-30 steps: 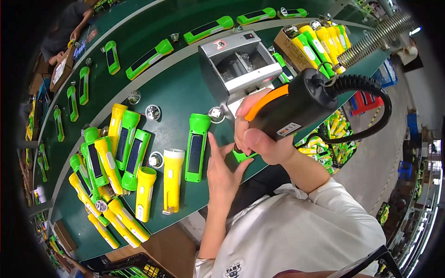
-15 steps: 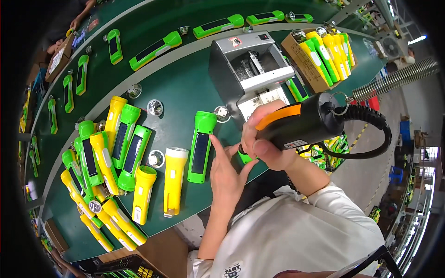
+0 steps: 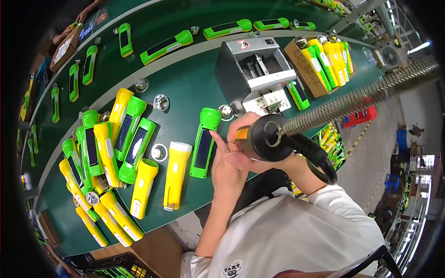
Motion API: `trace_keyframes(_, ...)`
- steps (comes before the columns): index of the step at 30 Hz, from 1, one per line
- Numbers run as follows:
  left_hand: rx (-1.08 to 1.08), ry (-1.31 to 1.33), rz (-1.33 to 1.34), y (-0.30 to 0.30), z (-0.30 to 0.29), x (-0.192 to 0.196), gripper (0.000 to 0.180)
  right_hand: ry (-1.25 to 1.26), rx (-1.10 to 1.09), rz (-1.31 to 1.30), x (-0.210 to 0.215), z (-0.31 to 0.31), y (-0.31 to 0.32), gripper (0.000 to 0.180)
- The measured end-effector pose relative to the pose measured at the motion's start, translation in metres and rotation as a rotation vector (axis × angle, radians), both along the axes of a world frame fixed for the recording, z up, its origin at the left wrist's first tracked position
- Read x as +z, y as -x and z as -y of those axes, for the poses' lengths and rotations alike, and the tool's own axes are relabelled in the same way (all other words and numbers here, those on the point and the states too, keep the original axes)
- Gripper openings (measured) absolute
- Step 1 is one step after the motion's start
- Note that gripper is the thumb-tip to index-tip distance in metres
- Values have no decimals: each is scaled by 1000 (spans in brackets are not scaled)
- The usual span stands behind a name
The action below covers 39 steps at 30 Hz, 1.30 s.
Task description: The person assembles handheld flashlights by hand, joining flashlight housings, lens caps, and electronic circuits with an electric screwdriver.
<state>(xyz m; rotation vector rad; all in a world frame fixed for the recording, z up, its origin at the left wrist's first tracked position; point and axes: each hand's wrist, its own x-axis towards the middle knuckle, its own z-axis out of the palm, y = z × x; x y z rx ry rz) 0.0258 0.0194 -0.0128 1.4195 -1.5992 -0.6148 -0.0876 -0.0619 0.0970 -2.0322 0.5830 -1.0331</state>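
Note:
My right hand [image 3: 250, 131] is wrapped round a black electric screwdriver [image 3: 264, 139] with an orange strip, hanging from a coil spring [image 3: 357, 99]. Close against it is my left hand [image 3: 228, 173], its index finger stretched out; its thumb and other fingers are partly hidden. That index fingertip lies at the edge of a green flashlight [image 3: 204, 143] with a dark solar panel, flat on the table. The screwdriver's tip is hidden behind my hands. Beside the green flashlight's head sits a round silver reflector [image 3: 226, 111]. Left of it lies a yellow flashlight [image 3: 177, 178] with a white rim.
A grey machine [image 3: 255, 69] stands beyond my hands, next to a cardboard box [image 3: 303, 69] of flashlights. At left is a pile of green and yellow flashlights [image 3: 109, 153]. More flashlights [image 3: 167, 46] line the far green belt. Loose reflectors [image 3: 161, 102] lie between.
My right hand and the screwdriver have swung down and left, meeting my left hand. The screwdriver now points more steeply away. A green piece seen between my hands earlier is now hidden.

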Motion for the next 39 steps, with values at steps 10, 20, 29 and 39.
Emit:
trace_keyframes(10,-6,-37,-14,1,-2,0,110,164,18,-25,0,-2,1,38)
trace_keyframes(20,50,120,6,-2,-9,17,111,-110,36,689,22,-9,36,42)
trace_keyframes(29,28,179,223,-2,-9,21,59,50,-243,860,12,23,89,41)
trace_keyframes(39,22,122,239,12,5,21,67,64,-157,842,0,39,84,38)
